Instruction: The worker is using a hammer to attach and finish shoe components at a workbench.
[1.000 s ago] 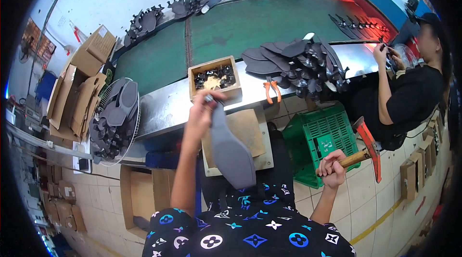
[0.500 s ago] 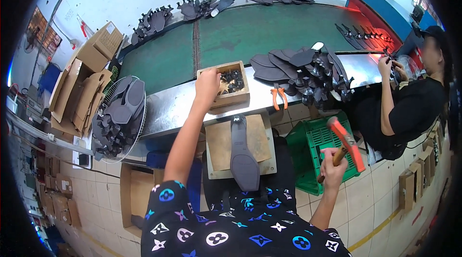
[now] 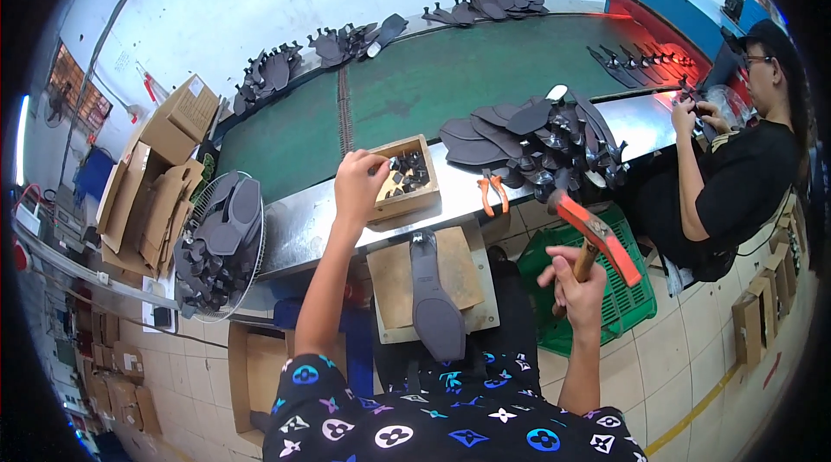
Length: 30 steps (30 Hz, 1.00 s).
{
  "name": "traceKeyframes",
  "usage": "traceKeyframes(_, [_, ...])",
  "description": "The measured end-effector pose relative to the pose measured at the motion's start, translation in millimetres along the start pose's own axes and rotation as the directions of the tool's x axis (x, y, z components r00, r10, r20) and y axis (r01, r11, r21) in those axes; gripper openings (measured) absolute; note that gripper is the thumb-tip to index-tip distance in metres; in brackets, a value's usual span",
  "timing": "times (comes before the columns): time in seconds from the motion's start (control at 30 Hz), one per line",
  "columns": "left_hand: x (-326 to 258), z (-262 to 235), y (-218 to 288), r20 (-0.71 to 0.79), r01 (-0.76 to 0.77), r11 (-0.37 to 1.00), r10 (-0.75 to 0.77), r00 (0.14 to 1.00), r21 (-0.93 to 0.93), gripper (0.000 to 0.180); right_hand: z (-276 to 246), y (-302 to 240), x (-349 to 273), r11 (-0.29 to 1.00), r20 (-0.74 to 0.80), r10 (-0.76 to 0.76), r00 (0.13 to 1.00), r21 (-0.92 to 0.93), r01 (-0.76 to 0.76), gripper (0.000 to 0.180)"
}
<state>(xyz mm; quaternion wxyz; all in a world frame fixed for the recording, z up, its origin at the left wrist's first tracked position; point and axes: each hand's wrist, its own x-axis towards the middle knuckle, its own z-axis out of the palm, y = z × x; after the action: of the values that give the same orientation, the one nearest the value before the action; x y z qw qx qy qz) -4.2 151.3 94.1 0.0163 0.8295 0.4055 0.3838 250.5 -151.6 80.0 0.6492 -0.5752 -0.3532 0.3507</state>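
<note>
My right hand [image 3: 578,296] grips the wooden handle of a hammer [image 3: 599,235] with an orange-red head, raised over the green crate. My left hand [image 3: 355,189] is above the left side of a small wooden box [image 3: 407,202], its fingers pinched together; what they hold, if anything, is too small to tell. Small black parts [image 3: 414,172] lie in the box. Between my arms a dark shoe sole [image 3: 437,315] lies lengthwise on a tan board [image 3: 389,289], its narrow heel end away from me and its wide end toward me.
Orange-handled pliers [image 3: 493,194] lie beside a pile of dark soles [image 3: 519,129]. A wire basket [image 3: 261,228] of soles stands left, near cardboard boxes [image 3: 164,185]. The green crate [image 3: 623,311] sits on the floor. A co-worker [image 3: 736,168] sits right of the green conveyor belt [image 3: 415,86].
My left hand has lifted slightly out of the box and shifted left. The hammer has swung a little left and up in my right hand, and my right fingers have loosened somewhat.
</note>
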Motion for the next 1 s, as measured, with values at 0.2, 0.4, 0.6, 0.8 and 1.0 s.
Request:
traceKeyframes(0.2, [-46.2,-84.1,110.0,-0.247,-0.138,0.963,0.079,0.966,-0.231,0.02,52.4,-36.2,33.4,0.989,0.217,-0.097,0.971,0.132,0.069,0.03])
traceKeyframes(0.4, [-82.9,-101.0,144.0,-0.358,-0.343,0.919,0.259,0.897,-0.195,0.033,104.0,-55.7,33.0,0.969,0.421,-0.193,0.886,0.222,0.106,0.032])
traceKeyframes(0.6, [-99.6,-105.1,143.4,-0.38,-0.339,0.922,0.249,0.891,-0.19,0.032,106.5,-52.6,20.9,0.965,0.493,-0.115,0.862,0.26,-0.02,0.027])
traceKeyframes(0.8, [-111.5,-100.9,146.7,-0.302,-0.099,0.853,-0.072,0.951,-0.513,0.019,112.8,-55.6,9.7,0.959,0.422,-0.13,0.897,0.284,0.005,0.024])
traceKeyframes(1.0, [-121.2,-96.2,152.0,-0.313,-0.029,0.831,-0.176,0.933,-0.555,0.015,115.9,-58.1,2.9,0.975,0.454,-0.073,0.888,0.218,-0.031,0.027])
